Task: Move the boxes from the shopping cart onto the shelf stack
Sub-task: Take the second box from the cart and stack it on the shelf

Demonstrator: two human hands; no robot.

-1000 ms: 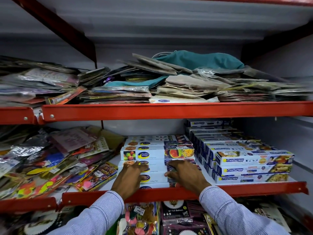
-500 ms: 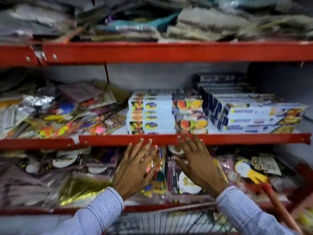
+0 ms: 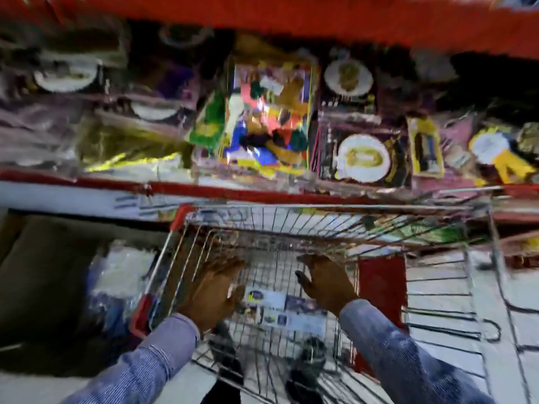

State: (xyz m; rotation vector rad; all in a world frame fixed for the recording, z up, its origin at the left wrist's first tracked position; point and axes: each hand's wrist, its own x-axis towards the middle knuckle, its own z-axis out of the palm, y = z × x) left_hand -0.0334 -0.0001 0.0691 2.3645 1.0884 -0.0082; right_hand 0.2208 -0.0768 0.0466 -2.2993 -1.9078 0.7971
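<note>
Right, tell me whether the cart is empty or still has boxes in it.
Not empty: a box lies flat on the floor of the cart, between the left hand and right hand. Blur hides the count.

Cart point(image 3: 291, 225): bare metal wire, shiny; red plastic corner caps. Box point(image 3: 287, 309) between the hands: printed card, slight gloss. Sleeves point(image 3: 151, 363): fine-striped woven cloth, matt. Packets point(image 3: 267, 118) beyond the cart: clear glossy plastic film. Shelf point(image 3: 262, 192) edge: red painted metal.

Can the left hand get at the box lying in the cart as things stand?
Probably yes. The left hand is open, already inside the cart's open top, its fingertips beside the box on the wire floor. Nothing shows between them, though blur hides whether they touch.
</note>
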